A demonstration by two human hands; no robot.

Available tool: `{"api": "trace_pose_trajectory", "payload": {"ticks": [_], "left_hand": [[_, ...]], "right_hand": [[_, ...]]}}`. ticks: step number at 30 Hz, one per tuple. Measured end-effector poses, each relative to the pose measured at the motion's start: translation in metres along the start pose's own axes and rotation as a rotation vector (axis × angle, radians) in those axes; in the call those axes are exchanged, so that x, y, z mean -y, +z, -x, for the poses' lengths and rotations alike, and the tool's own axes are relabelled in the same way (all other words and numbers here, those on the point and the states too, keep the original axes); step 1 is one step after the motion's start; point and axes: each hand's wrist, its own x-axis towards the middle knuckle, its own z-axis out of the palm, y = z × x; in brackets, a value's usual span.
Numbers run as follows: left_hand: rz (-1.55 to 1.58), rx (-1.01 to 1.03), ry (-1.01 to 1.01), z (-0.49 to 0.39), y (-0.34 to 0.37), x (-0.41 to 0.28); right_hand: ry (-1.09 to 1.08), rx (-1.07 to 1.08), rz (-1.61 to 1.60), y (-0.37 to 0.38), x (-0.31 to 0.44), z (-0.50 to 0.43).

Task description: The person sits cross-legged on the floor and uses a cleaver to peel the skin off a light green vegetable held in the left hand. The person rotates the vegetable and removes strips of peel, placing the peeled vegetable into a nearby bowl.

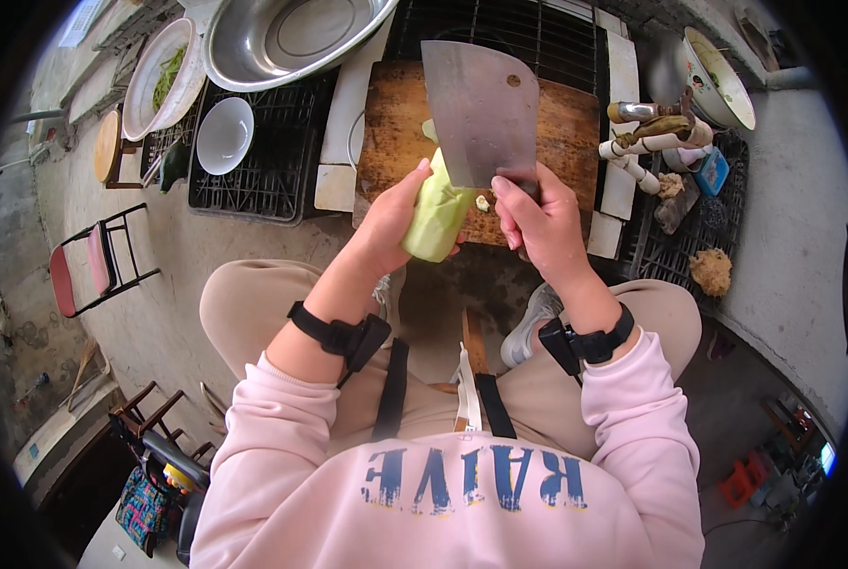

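Note:
A pale green peeled gourd or squash point(435, 226) rests in my left hand point(393, 213), thumb along its side and fingers wrapped beneath. My right hand point(542, 220) grips the handle of a broad metal cleaver point(482, 114), its blade raised flat towards me. The blade's lower corner overlaps the upper part of the gourd; whether they touch I cannot tell. Both hands are over the near edge of a worn wooden chopping board point(392, 135). A small pale scrap point(482, 203) lies on the board between my hands, and a green slice point(430, 130) shows beside the blade.
Left of the board stand a white bowl point(225, 136) on a black plastic crate point(267, 178), a large steel basin point(253, 64) and an oval basin point(134, 107) holding green strips. Taps on white pipes point(652, 142) rise at the right, near an enamel basin point(737, 99).

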Motion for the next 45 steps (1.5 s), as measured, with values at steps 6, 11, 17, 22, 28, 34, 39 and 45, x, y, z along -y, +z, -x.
{"api": "trace_pose_trajectory", "payload": {"ticks": [6,11,17,22,28,34,39,45], "left_hand": [[0.009,-0.058,0.128,0.004,0.006,0.001],[0.011,-0.128,0.154,0.005,0.012,0.001],[0.003,-0.195,0.244,0.003,0.020,0.003],[0.012,-0.216,0.258,0.003,0.021,0.007],[0.055,-0.262,0.349,0.000,0.023,0.023],[0.179,-0.167,0.244,-0.003,0.016,0.023],[0.131,0.067,0.044,0.001,-0.002,0.006],[0.047,0.098,0.027,0.011,-0.006,-0.011]], "right_hand": [[-0.294,-0.008,0.384,0.003,-0.002,0.008],[-0.328,-0.028,0.366,0.008,-0.006,0.008],[-0.326,-0.035,0.353,0.010,-0.006,0.010],[-0.377,-0.104,0.405,0.017,-0.012,0.009],[-0.534,-0.176,0.613,0.025,-0.020,0.010],[-0.527,-0.170,0.547,0.023,-0.019,0.006],[-0.345,-0.102,0.193,0.004,-0.007,0.003],[-0.243,0.021,0.172,-0.016,0.009,0.003]]}}
